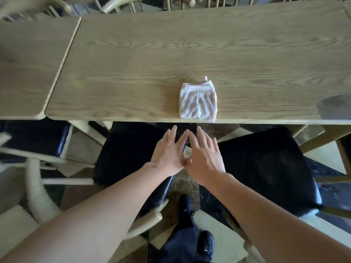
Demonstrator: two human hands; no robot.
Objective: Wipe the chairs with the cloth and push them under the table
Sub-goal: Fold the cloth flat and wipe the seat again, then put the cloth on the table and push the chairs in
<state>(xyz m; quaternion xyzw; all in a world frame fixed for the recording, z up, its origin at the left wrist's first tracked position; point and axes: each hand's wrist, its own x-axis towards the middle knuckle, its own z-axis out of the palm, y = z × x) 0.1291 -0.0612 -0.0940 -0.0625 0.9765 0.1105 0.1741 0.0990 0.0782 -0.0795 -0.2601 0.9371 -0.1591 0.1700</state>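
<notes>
1. Pale, folded cloth (197, 101) lies on the wooden table (133, 63), at its near edge — no hand on it.
2. Left hand (167, 152) and right hand (204, 158) reach forward side by side, fingers straight and spread, holding nothing.
3. Two black-cushioned chairs — left chair (129, 152), right chair (266, 168) — stand near the table, partly under it.
</notes>
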